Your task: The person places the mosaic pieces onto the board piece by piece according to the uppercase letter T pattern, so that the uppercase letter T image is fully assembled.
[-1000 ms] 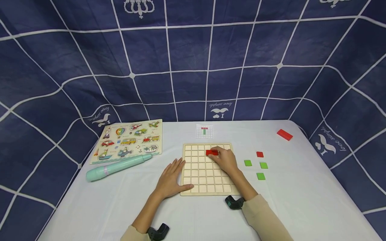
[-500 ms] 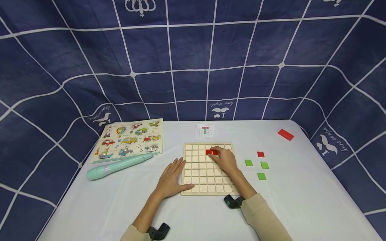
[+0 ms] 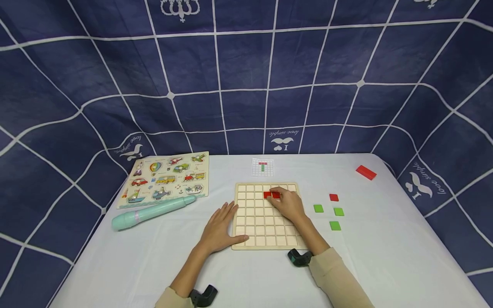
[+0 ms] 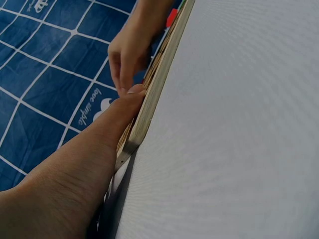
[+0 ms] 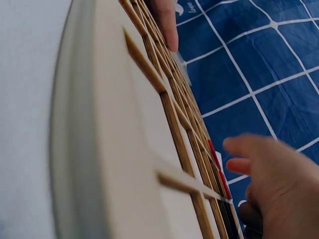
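A light wooden grid board (image 3: 265, 241) lies on the table in front of me. Two red square tiles sit side by side in its upper cells; the left red tile (image 3: 267, 195) is partly uncovered. Thumb and index finger of my right hand (image 3: 289, 206) pinch the right red tile (image 3: 275, 195). In the right wrist view the red tiles (image 5: 214, 152) appear edge-on, close to the fingertips. Flat along the board's left edge rests my left hand (image 3: 218, 229), fingers spread, thumb over the lower left corner. The left wrist view shows that thumb (image 4: 132, 97) on the rim.
Right of the board lie a loose red tile (image 3: 334, 197) and three green tiles (image 3: 335, 226). Farther back is a red block (image 3: 366, 172). A pattern card (image 3: 262, 174) with a T lies behind the board. At left are a picture puzzle (image 3: 181, 188) and a turquoise pen-shaped object (image 3: 154, 214).
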A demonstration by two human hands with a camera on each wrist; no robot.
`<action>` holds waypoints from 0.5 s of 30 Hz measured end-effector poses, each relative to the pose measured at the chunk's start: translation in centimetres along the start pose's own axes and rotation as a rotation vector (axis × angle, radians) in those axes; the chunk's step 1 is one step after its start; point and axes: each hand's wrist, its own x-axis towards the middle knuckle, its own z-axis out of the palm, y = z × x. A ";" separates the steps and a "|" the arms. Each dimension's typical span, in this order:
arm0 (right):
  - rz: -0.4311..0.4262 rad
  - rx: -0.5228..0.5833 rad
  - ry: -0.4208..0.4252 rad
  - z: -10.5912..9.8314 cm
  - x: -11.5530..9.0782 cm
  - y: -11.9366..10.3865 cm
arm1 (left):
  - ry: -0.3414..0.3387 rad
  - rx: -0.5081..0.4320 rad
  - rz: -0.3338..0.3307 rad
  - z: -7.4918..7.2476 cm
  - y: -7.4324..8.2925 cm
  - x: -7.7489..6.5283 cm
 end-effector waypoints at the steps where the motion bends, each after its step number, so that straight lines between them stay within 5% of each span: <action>1: 0.002 0.008 0.000 -0.1 0.0 0.0 | 0.007 -0.004 0.004 0.0 0.0 0.0; 7: 0.005 0.045 -0.006 -1.4 -0.4 1.2 | 0.037 -0.017 0.031 0.0 0.1 -0.1; 15: 0.002 0.011 0.023 -4.6 -1.6 5.7 | 0.016 -0.016 0.018 -0.2 0.2 -0.1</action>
